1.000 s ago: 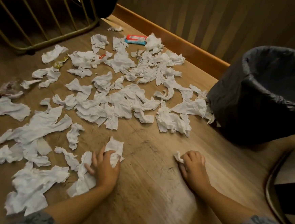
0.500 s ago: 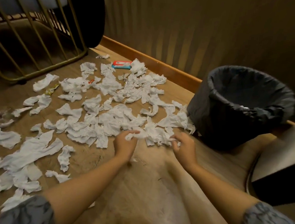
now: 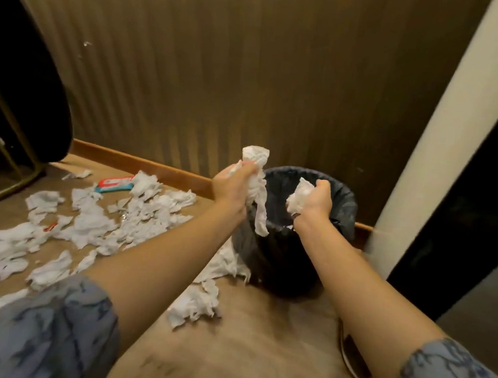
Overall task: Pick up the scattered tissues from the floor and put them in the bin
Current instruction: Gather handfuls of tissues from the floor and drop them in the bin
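Two hands: you are now holding wads over the bin (image 3: 342,202), up from the floor (image 3: 253,347).
Left hand (image 3: 231,187): fingers gripping a tissue (image 3: 255,186).
Right hand (image 3: 315,201): fingers clutching a wad (image 3: 299,198).
Meaning: the drop is coming; many tissues (image 3: 138,219) are waiting.

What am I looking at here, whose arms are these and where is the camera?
There is no machine here: a person wears a camera on the head, looking down at their own bare arms. The left hand grips a crumpled white tissue wad with a strip hanging down. The right hand grips a smaller crumpled white tissue. Both hands are held at the round bin lined with a black plastic bag. Many torn white tissues lie on the wooden floor, plus a flat red and blue packet.
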The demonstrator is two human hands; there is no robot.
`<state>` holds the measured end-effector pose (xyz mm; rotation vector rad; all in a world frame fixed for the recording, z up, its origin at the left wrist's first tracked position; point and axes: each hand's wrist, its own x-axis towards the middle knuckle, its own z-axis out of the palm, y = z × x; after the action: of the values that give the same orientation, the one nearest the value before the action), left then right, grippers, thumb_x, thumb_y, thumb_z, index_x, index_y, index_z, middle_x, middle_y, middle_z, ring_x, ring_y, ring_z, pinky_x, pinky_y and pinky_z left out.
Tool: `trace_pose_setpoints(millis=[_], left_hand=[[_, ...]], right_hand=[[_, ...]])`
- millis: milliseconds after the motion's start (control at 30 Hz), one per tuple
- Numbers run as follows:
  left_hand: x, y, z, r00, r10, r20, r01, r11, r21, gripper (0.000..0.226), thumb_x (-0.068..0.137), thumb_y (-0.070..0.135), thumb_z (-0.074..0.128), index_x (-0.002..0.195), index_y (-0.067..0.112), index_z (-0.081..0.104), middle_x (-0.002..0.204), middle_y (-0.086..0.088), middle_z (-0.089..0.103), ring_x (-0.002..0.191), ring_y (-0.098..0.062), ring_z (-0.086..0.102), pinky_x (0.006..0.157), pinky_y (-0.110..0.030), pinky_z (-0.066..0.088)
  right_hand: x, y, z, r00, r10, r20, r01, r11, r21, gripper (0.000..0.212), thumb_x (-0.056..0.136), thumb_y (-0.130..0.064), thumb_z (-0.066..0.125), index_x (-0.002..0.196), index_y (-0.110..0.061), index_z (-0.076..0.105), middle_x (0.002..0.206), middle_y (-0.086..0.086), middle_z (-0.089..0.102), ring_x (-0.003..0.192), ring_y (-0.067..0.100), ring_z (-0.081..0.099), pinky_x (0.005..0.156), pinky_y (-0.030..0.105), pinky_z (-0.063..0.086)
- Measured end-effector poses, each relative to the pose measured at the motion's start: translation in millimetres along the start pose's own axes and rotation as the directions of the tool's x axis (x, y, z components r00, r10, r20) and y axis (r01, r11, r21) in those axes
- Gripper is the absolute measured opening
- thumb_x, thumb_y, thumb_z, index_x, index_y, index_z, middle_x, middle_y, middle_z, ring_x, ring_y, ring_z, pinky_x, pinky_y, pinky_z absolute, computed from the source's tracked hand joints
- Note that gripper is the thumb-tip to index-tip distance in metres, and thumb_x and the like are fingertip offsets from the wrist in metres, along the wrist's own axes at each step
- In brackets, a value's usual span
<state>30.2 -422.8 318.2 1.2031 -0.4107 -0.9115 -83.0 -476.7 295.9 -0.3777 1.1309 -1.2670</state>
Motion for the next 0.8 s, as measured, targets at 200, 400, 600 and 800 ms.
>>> trace_pose_setpoints(millis=[200, 400, 600, 800], left_hand=[[24.3, 0.8, 68.6, 0.993, 0.047, 0.110, -0.061, 0.990, 0.129, 0.031, 0.077, 0.027, 0.074, 0.104, 0.012, 0.068, 0.096, -0.003, 0.070, 0.091, -0.020, 0.067, 0.081, -0.034, 0.055], [38.9, -24.7, 60.7, 0.992, -0.076, 0.099, 0.037, 0.936, 0.351, 0.023, 0.070, 0.043, 0.071, 0.083, 0.024, 0.067, 0.091, 0.003, 0.066, 0.092, -0.020, 0.059, 0.087, -0.035, 0.046], [30.7, -30.0, -4.4, 0.992, 0.088, 0.086, -0.117, 0.896, 0.429, 0.013, 0.088, 0.016, 0.062, 0.100, 0.017, 0.067, 0.096, -0.001, 0.067, 0.088, -0.014, 0.061, 0.077, -0.029, 0.052], [-4.7, -11.6, -123.5, 0.958, 0.166, 0.234, -0.278, 0.738, 0.615, 0.013, 0.088, 0.015, 0.065, 0.100, 0.013, 0.069, 0.089, -0.006, 0.072, 0.085, -0.018, 0.069, 0.075, -0.025, 0.056]], right_hand=[[5.4, -45.6, -15.1, 0.955, 0.250, 0.160, -0.286, 0.920, 0.270, 0.057, 0.098, -0.048, 0.036, 0.140, -0.010, 0.043, 0.140, 0.012, 0.048, 0.132, 0.034, 0.042, 0.114, 0.044, 0.025], [3.5, -59.1, -30.4, 0.941, 0.256, 0.221, -0.287, 0.951, 0.118, 0.050, 0.101, -0.028, 0.038, 0.146, -0.009, 0.028, 0.154, 0.018, 0.029, 0.138, 0.044, 0.028, 0.110, 0.064, 0.017], [-20.1, -19.6, -26.8, 0.911, 0.220, 0.349, -0.198, 0.975, -0.097, 0.047, 0.103, -0.021, 0.041, 0.148, -0.010, 0.031, 0.154, 0.019, 0.027, 0.138, 0.041, 0.032, 0.108, 0.053, 0.037], [-80.1, 61.8, 1.1, 0.838, 0.234, 0.493, 0.136, 0.786, -0.604, 0.025, 0.099, -0.022, 0.047, 0.115, -0.009, 0.062, 0.109, 0.010, 0.068, 0.092, 0.022, 0.067, 0.077, 0.032, 0.054]])
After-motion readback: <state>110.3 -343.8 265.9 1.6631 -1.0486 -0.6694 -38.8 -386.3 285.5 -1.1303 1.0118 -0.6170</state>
